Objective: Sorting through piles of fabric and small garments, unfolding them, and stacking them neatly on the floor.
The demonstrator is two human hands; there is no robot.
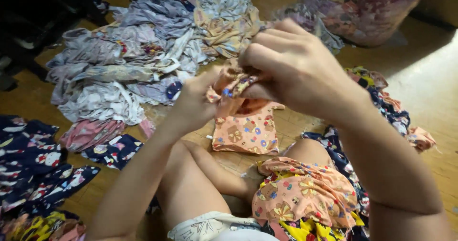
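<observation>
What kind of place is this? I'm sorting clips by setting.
Probably a home or small garment workroom: a person sits on a wooden floor, amid heaps of printed cloth pieces, both hands working a peach printed piece.

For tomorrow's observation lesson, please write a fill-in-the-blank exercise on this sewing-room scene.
1. Both hands, the left hand and right hand, hold a peach floral cloth garment above a ____ floor.
2. The pale grey fabric pile lies to the person's ____.
3. The navy printed cloth lies on the ____.

Missing: wooden; left; floor
</observation>
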